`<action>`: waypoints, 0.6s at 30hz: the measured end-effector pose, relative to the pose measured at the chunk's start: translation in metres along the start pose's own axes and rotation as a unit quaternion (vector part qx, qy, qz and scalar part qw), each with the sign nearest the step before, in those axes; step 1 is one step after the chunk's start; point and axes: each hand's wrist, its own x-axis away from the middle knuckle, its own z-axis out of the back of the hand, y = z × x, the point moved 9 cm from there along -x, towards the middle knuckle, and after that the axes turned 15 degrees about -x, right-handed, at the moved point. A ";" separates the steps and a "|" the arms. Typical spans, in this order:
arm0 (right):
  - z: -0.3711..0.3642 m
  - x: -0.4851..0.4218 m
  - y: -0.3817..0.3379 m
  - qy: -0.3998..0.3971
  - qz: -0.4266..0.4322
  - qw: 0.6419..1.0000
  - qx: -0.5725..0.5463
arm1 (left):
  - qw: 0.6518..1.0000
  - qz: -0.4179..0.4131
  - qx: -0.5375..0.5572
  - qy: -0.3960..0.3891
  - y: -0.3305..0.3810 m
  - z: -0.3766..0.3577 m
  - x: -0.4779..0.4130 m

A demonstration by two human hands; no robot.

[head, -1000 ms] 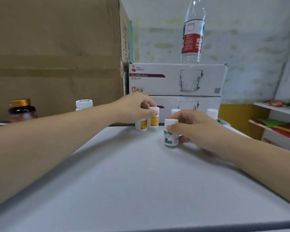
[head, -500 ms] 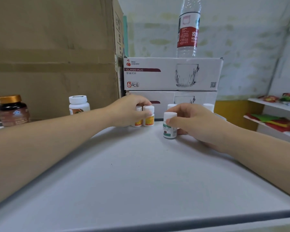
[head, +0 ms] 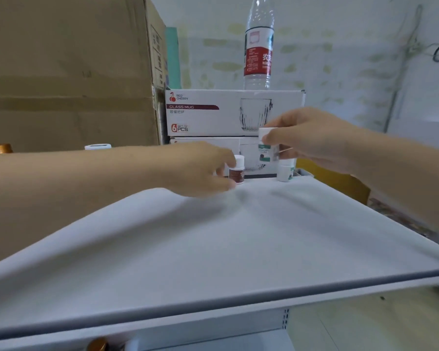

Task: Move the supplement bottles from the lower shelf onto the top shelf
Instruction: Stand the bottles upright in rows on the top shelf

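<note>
A white top shelf is seen from its front edge, with a stack of glass mug boxes standing at its back. In front of the boxes and raised clear of the shelf, a small white green-label bottle is pinched near its cap between the thumb and fingers of the right hand. Below it, just in front of the lower box, a second green-label bottle is stood upright on the shelf. To the left of that, also in front of the lower box, a brown-label bottle with a white cap is stood upright. The left hand is curved towards it, thumb below and fingers above, but through the blur it cannot be told whether the bottle is gripped or only neared. A water bottle is stood on top of the boxes, and a large cardboard box is set to their left

The step in hand is judged to be the setting of bottles at the back of the top shelf. Next, the raised bottle needs to be lowered upright onto a bare spot in front of the boxes, without the standing bottles being knocked, and then let go
</note>
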 end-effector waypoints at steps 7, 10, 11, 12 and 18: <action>0.048 -0.003 0.054 0.029 -0.041 0.996 0.073 | 0.994 -0.038 0.083 -0.056 0.061 -0.034 -0.023; 0.061 -0.010 0.071 0.050 -0.049 0.993 0.097 | 0.993 -0.037 0.099 -0.050 0.065 -0.041 -0.023; 0.065 -0.013 0.076 0.058 -0.050 0.992 0.102 | 0.993 -0.038 0.099 -0.049 0.066 -0.043 -0.022; 0.068 -0.016 0.079 0.067 -0.052 0.990 0.109 | 0.993 -0.037 0.099 -0.048 0.066 -0.045 -0.021; 0.076 -0.032 0.092 0.094 -0.049 0.988 0.115 | 0.992 -0.023 0.120 -0.038 0.064 -0.047 -0.023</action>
